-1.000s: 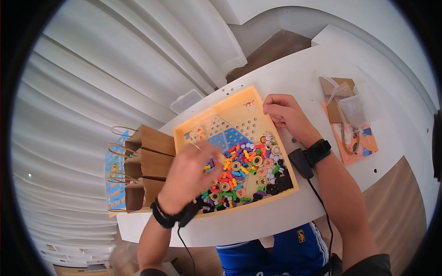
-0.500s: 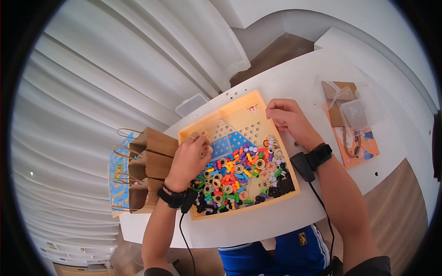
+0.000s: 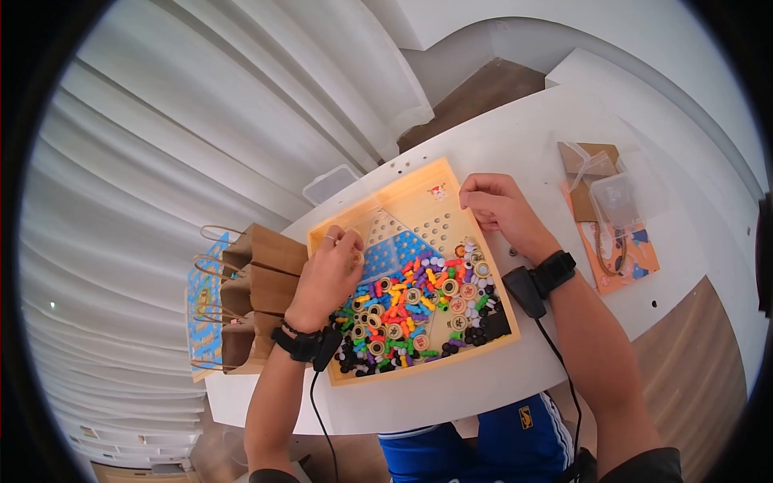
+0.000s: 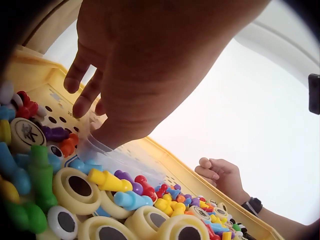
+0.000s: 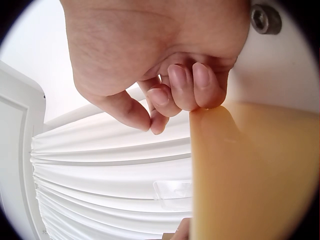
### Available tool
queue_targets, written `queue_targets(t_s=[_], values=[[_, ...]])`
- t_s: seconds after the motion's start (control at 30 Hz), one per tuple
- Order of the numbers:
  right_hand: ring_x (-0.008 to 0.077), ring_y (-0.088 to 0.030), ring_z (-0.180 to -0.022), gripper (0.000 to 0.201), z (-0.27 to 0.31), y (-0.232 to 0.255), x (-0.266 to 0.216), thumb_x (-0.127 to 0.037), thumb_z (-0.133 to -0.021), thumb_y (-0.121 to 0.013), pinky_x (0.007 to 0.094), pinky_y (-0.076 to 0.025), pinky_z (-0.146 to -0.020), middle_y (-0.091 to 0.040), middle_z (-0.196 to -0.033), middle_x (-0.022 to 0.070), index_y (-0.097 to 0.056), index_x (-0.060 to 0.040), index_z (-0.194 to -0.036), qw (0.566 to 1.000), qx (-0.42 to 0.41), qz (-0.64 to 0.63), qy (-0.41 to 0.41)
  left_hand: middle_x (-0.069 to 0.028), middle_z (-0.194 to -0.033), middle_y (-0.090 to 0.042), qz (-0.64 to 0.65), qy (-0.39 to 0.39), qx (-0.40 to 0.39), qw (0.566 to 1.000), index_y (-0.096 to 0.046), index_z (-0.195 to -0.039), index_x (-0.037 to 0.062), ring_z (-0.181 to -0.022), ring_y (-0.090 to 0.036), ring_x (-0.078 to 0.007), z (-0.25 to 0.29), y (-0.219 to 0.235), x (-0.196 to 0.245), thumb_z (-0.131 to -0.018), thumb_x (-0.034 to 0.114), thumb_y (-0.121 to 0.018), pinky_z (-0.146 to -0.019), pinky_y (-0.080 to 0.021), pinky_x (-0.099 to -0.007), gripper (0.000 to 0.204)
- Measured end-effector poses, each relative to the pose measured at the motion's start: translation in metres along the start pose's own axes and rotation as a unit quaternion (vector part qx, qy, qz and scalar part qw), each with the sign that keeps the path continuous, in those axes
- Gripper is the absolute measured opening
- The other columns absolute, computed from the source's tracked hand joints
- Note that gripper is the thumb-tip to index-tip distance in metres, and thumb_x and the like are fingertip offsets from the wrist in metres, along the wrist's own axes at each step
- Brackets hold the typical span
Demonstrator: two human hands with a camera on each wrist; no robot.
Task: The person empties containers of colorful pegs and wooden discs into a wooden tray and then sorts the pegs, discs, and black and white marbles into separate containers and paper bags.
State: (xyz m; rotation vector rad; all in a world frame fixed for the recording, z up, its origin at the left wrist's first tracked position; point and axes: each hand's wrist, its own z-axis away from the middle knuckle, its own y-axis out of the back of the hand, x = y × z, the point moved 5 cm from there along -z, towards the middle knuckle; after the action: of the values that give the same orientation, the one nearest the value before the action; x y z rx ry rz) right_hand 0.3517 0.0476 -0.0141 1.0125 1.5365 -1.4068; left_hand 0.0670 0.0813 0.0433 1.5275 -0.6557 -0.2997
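My left hand point(image 3: 326, 274) is over the left side of a shallow wooden tray point(image 3: 419, 365), its thumb and forefinger around a round xiangqi piece point(image 3: 356, 258). In the left wrist view its other fingers hang apart, and the thumb tip reaches behind the wall of a clear plastic box point(image 4: 135, 165). Colourful pegs point(image 4: 112, 181) and cream-coloured round pieces point(image 4: 77, 191) lie heaped below that hand. My right hand point(image 3: 495, 201) rests at the tray's right rim; in the right wrist view its loosely curled fingertips touch the rim point(image 5: 220, 165).
Brown paper bags point(image 3: 274, 266) with a blue printed sheet point(image 3: 205, 298) stand left of the tray. A clear lid point(image 3: 330, 183) lies behind it. On the right are clear plastic boxes point(image 3: 616, 201) over an orange printed bag point(image 3: 636, 262). A black block point(image 3: 497, 324) sits in the tray's corner.
My left hand has moved from over the heap, left and back, to the clear box with the xiangqi piece. My right hand stays at the rim.
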Motion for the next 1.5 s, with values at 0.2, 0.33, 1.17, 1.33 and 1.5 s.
queue_targets(t_s=[0.2, 0.33, 1.17, 1.33, 1.5], values=[[0.0007, -0.033, -0.055, 0.012, 0.001, 0.0, -0.001, -0.011, -0.097, -0.063, 0.0218, -0.026, -0.051, -0.043, -0.063, -0.0096, -0.064, -0.0039, -0.087, 1.0, 0.001, -0.002, -0.007, -0.0112, -0.108, -0.058, 0.021, -0.087, 0.026, 0.996, -0.063, -0.11, 0.0075, -0.095, -0.066, -0.0311, 0.007, 0.017, 0.049, -0.084, 0.007, -0.077, -0.082, -0.055, -0.0435, 0.029], [-0.0004, -0.033, -0.054, 0.013, 0.001, 0.0, 0.0, -0.012, -0.097, -0.062, 0.0198, -0.025, -0.049, -0.045, -0.064, -0.009, -0.062, -0.0061, -0.085, 1.0, 0.002, 0.006, -0.007, -0.0114, -0.108, -0.06, 0.044, -0.192, 0.007, 0.98, -0.065, -0.11, 0.007, -0.1, -0.065, -0.0316, 0.017, 0.012, 0.109, -0.083, 0.011, -0.08, -0.086, -0.053, -0.0429, 0.031], [-0.0001, -0.036, -0.056, 0.015, -0.001, 0.0, 0.003, -0.013, -0.098, -0.063, 0.0206, -0.027, -0.051, -0.045, -0.064, -0.0093, -0.062, -0.0061, -0.084, 1.0, -0.009, 0.006, 0.008, -0.0127, -0.108, -0.063, 0.043, -0.235, -0.01, 0.971, -0.068, -0.109, 0.0055, -0.098, -0.064, -0.0346, 0.013, -0.014, 0.135, -0.085, -0.002, -0.069, -0.085, -0.052, -0.0434, 0.025], [-0.0001, -0.036, -0.056, 0.015, -0.001, 0.0, 0.001, -0.013, -0.098, -0.063, 0.0205, -0.027, -0.051, -0.046, -0.064, -0.0092, -0.062, -0.0059, -0.084, 1.0, -0.001, 0.013, 0.008, -0.0127, -0.108, -0.063, 0.026, -0.207, 0.028, 0.978, -0.067, -0.11, 0.0055, -0.098, -0.064, -0.0347, 0.01, -0.017, 0.127, -0.085, 0.001, -0.072, -0.087, -0.052, -0.043, 0.026], [0.0019, -0.04, -0.058, 0.013, -0.001, 0.001, 0.002, -0.011, -0.094, -0.066, 0.0218, -0.031, -0.052, -0.048, -0.066, -0.0067, -0.065, -0.0032, -0.083, 1.0, -0.004, -0.004, 0.004, -0.0115, -0.1, -0.064, -0.013, -0.208, 0.001, 0.978, -0.066, -0.106, 0.0057, -0.094, -0.064, -0.0328, 0.004, -0.022, 0.118, -0.084, 0.006, -0.074, -0.087, -0.05, -0.0429, 0.023]])
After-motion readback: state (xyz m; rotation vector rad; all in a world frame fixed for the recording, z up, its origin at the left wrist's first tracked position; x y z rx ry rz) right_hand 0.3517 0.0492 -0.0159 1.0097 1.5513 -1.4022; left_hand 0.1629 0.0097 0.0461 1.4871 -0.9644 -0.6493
